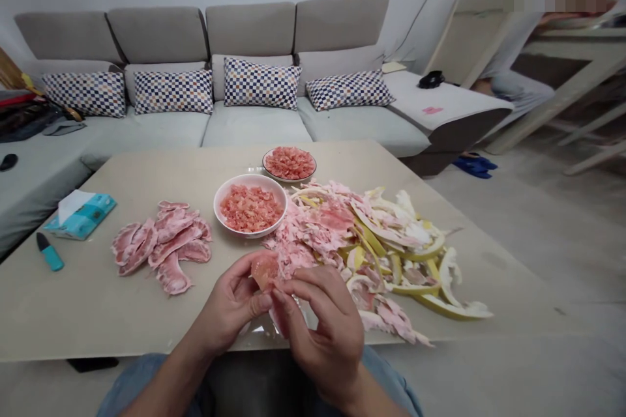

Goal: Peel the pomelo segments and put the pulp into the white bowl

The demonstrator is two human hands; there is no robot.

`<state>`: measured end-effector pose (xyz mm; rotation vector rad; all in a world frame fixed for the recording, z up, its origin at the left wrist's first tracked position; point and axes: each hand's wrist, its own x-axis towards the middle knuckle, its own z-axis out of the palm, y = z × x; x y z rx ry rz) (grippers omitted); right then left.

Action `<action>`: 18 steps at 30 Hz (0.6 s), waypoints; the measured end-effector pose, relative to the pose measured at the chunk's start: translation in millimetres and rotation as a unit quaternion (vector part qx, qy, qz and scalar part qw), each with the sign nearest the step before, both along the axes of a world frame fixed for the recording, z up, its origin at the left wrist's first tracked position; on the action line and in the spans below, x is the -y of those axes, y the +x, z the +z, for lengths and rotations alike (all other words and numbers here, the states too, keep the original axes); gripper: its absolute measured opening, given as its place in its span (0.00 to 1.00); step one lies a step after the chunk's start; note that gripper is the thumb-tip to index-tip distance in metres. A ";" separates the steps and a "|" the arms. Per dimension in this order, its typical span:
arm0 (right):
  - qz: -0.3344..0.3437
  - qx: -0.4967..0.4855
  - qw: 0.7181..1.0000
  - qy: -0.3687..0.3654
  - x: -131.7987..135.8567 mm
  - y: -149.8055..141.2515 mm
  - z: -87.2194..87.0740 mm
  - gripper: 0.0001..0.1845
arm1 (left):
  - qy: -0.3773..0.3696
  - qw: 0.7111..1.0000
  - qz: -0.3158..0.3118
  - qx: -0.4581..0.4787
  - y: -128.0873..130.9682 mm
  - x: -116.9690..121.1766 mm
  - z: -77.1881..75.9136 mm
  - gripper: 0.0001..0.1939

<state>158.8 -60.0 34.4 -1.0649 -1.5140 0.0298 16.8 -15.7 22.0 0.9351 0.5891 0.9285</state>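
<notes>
My left hand (233,303) curls around a pomelo segment (265,272) whose bare pink flesh shows at the top. My right hand (325,319) pinches the same segment at its lower right side, and a strip of pale membrane hangs below the fingertips. Both hands are over the table's near edge. Just beyond them stands a white bowl (250,234) of loose pomelo flesh. Beside the right hand spreads a heap of torn pink membrane (313,228) and yellow-green peel (425,287). Left of my hands lie several unpeeled pomelo segments (176,241) in a loose pile.
Behind the bowl sits a dark-rimmed plate (289,164) of pomelo flesh. A tissue pack (81,216) and a teal-handled knife (49,253) rest on the table (147,172) at left. A grey sofa (254,124) stands beyond; a person (513,85) sits at far right.
</notes>
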 end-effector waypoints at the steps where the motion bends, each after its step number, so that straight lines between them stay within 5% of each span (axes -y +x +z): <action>1: 0.005 0.001 1.000 0.002 1.8 -1.3 1.2 0.11 | 0.002 1.000 0.004 0.001 -0.6 -0.9 -0.3 0.26; 10: 0.018 -0.028 0.999 -0.026 6.2 -4.6 3.0 0.09 | 0.010 1.000 0.006 0.004 -2.8 -8.6 -1.5 0.27; 18: 0.042 -0.155 0.981 -0.109 -9.5 10.9 -0.5 0.05 | -0.031 0.999 0.018 0.028 -1.2 -7.6 2.3 0.27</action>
